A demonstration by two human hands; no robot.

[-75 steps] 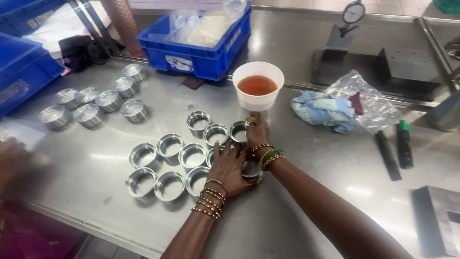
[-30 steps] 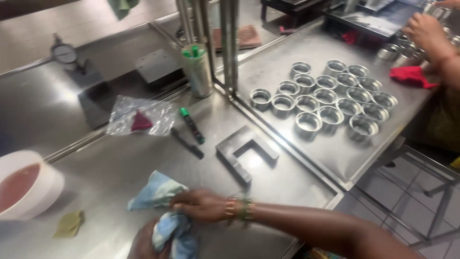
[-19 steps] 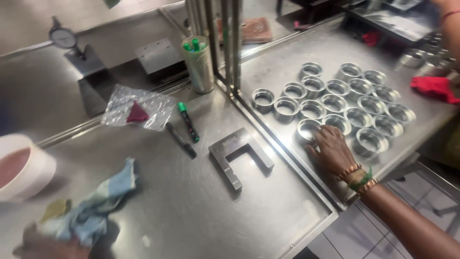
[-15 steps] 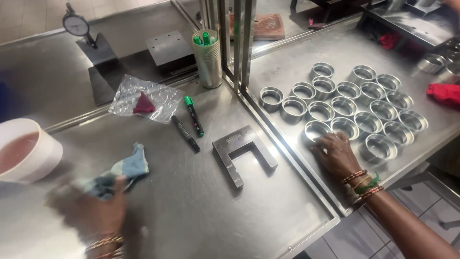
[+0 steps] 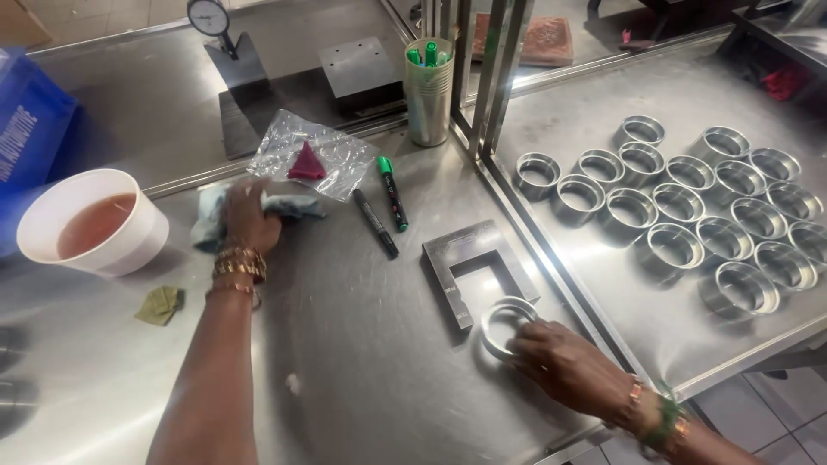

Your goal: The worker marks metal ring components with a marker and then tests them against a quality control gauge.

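Observation:
My left hand point(image 5: 250, 220) presses down on a blue-grey cloth point(image 5: 293, 207) on the steel table, just right of a white bowl of reddish liquid point(image 5: 90, 224). My right hand point(image 5: 564, 362) grips a shiny metal ring point(image 5: 504, 323) lying flat near the table's front edge, next to a grey U-shaped metal block point(image 5: 469, 267). Several more metal rings point(image 5: 689, 207) stand in rows on the adjoining table to the right.
A clear plastic bag with a dark red piece point(image 5: 314, 159), a green marker point(image 5: 392, 194) and a black marker point(image 5: 375, 224) lie beyond the block. A cup of markers point(image 5: 428, 90), a dial gauge stand point(image 5: 228, 60), upright metal posts point(image 5: 482, 69) and a small green scrap point(image 5: 161, 304) are nearby.
My right hand has come back from the rows of rings with one ring and set it by the U-shaped block. My left hand has slid the cloth up and to the right.

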